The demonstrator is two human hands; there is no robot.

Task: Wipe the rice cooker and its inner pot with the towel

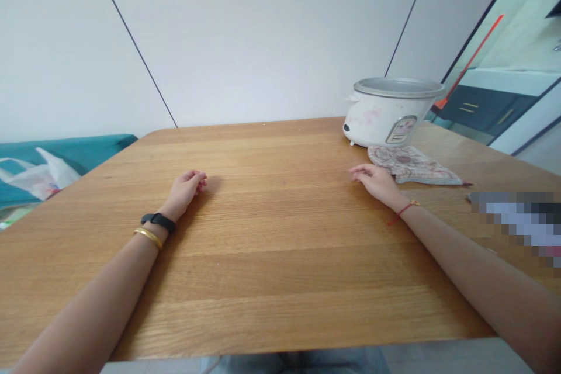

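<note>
My left hand point(187, 187) rests on its side on the wooden table point(280, 239), fingers loosely curled in, with nothing visible in them. A black band and a gold bangle circle that wrist. Over on the right, my right hand point(372, 180) lies on the tabletop with its fingers partly stretched and slightly apart, holding nothing. A red string bracelet is on its wrist. Just beyond this hand is a flat patterned cloth point(421, 165) with a small dark loop at its corner. Behind the cloth stands a white rice cooker point(381, 120), lidless; its inside is mostly out of sight.
A pale panelled wall point(263, 41) rises behind the table. At the right edge lies a blurred-out object point(521, 225). To the left, a white plastic bag point(41, 175) sits on a teal seat point(100, 149). An orange pole point(475, 58) leans at the far right.
</note>
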